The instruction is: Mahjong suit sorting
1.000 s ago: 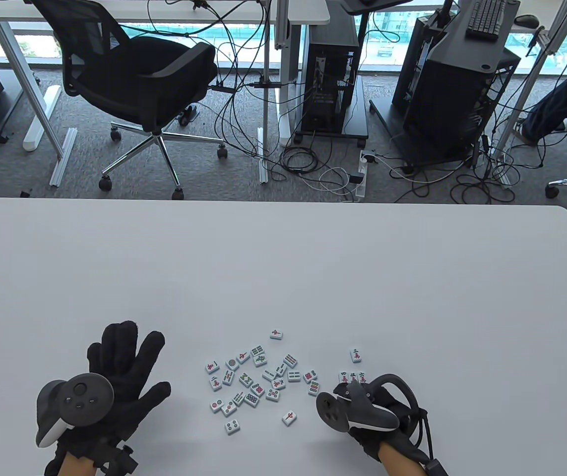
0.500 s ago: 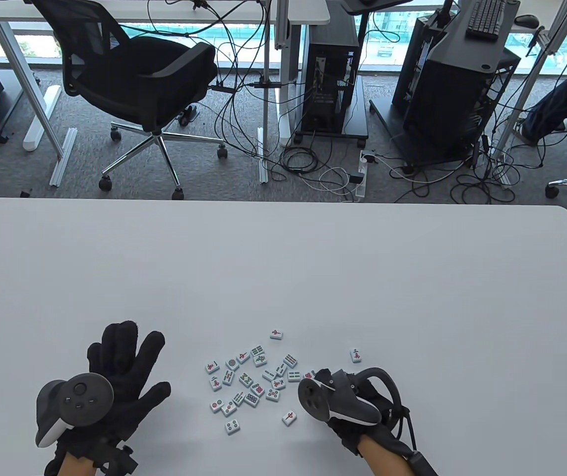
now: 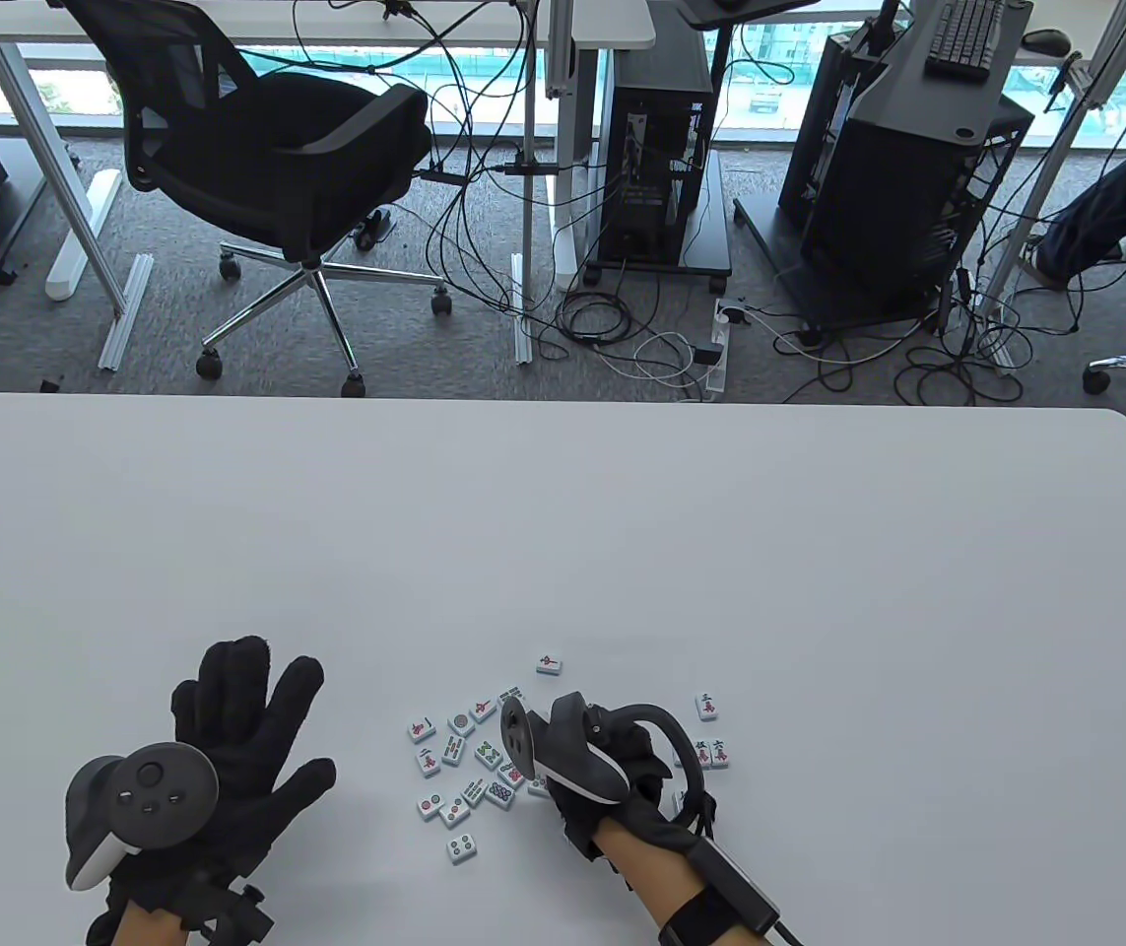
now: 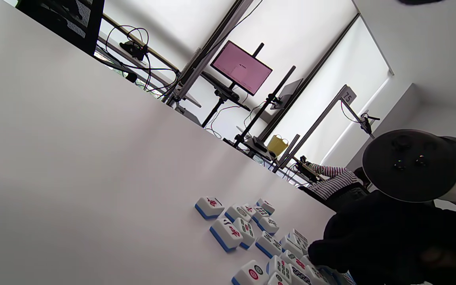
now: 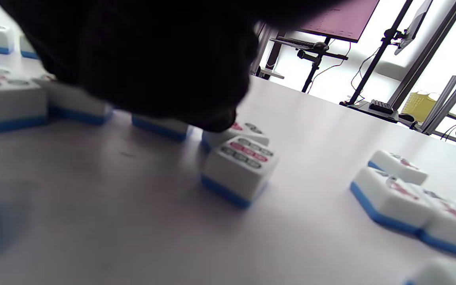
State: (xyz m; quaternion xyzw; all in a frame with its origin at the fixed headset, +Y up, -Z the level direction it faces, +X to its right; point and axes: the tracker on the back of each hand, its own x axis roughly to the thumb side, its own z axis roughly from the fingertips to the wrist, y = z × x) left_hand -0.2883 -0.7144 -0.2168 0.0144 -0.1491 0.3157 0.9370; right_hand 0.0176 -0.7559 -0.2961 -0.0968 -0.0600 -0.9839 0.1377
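White, blue-backed mahjong tiles (image 3: pixel 469 764) lie face up in a loose cluster near the table's front edge; the left wrist view shows them too (image 4: pixel 251 233). My right hand (image 3: pixel 612 764) hovers low over the right part of the cluster, its tracker (image 3: pixel 563 754) hiding the fingers. In the right wrist view the glove (image 5: pixel 152 59) reaches down onto a tile just behind a circle-suit tile (image 5: pixel 240 166); whether it pinches anything is hidden. A short row of character tiles (image 3: pixel 710 754) lies to the right. My left hand (image 3: pixel 242 724) rests flat with fingers spread, left of the cluster.
Single tiles lie apart: one behind the cluster (image 3: pixel 549 663), one at the right (image 3: pixel 707 706), one at the front (image 3: pixel 461 845). The white table (image 3: pixel 563 512) stretches far beyond the tiles. An office chair (image 3: pixel 277 148) and computer carts stand past its far edge.
My right hand has moved left, from the character tile row at the right to over the cluster's right side, uncovering that row. The left hand has barely shifted.
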